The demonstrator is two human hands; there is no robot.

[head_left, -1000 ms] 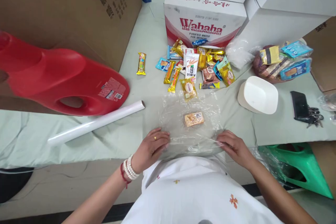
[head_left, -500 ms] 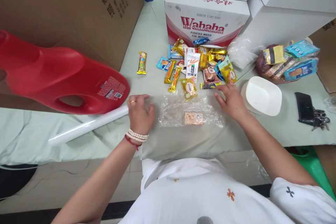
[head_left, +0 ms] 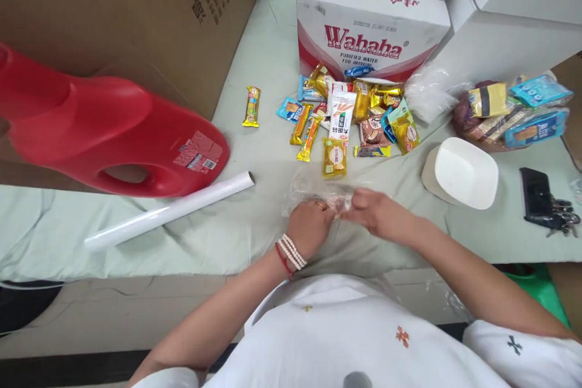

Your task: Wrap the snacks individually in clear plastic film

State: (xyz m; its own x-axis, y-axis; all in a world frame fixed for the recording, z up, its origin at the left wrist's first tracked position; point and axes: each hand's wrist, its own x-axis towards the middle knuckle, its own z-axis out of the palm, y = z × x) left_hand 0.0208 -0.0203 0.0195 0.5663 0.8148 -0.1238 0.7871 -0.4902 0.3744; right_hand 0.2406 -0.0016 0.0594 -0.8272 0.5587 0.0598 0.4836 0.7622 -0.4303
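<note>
My left hand [head_left: 313,224], with a ring and a beaded bracelet, is closed with its fingertips pinching a sheet of clear plastic film [head_left: 304,187] at the table's front. From the other side, my right hand [head_left: 382,216] pinches the same film, its fingertips almost touching the left ones. Between and behind the fingers, the small pale snack that lay on the film is mostly hidden. Just beyond the film lies a yellow snack packet [head_left: 334,158], below a pile of wrapped snacks [head_left: 342,110].
At left are a white roll [head_left: 170,213], a red jug [head_left: 113,127] and a single yellow bar [head_left: 251,107]. To the right stand a white bowl [head_left: 464,173], keys with a black case [head_left: 539,197] and bagged snacks [head_left: 513,112]. A Wahaha box [head_left: 370,30] blocks the back.
Both hands have come inward from the film's two sides and closed on it. The film is now gathered between them, covering the pale snack. The view has shifted slightly.
</note>
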